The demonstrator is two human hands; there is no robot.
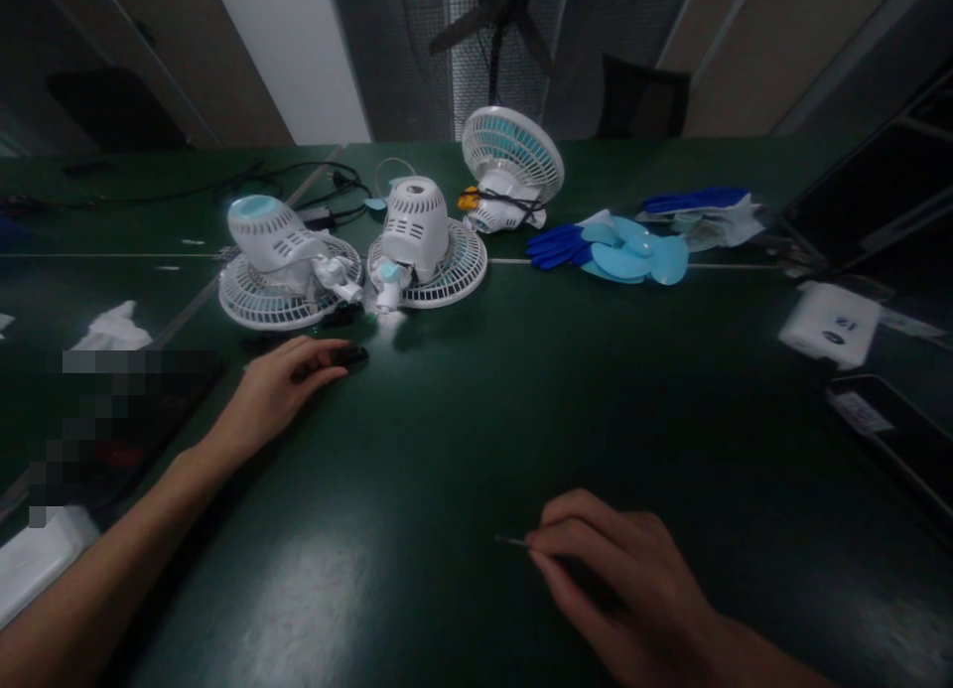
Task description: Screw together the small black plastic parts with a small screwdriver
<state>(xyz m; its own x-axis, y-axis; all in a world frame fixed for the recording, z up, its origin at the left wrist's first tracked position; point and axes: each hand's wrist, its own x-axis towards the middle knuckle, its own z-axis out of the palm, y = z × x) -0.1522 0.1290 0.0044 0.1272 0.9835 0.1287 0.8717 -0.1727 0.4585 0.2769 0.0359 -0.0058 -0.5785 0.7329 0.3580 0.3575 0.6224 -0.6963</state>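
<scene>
My left hand [279, 385] reaches across the green table, its thumb and fingers closed on a small black piece [351, 355] of a kind I cannot make out. Just beyond it lie two white desk fans, a left one [275, 246] and a middle one [417, 226], both with their grilles down on the table. Lower right, my right hand [617, 569] pinches a thin metal rod [510, 540] whose tip points left; the rest of the rod is hidden in the fingers.
Further back stands a third white fan [513, 162] with a black cord round it. Light blue fan blades [629, 249] lie on blue gloves [555, 246]. A white box [832, 323] and a dark phone-like device [897, 435] are at right; crumpled white tissue [115, 328] is at left.
</scene>
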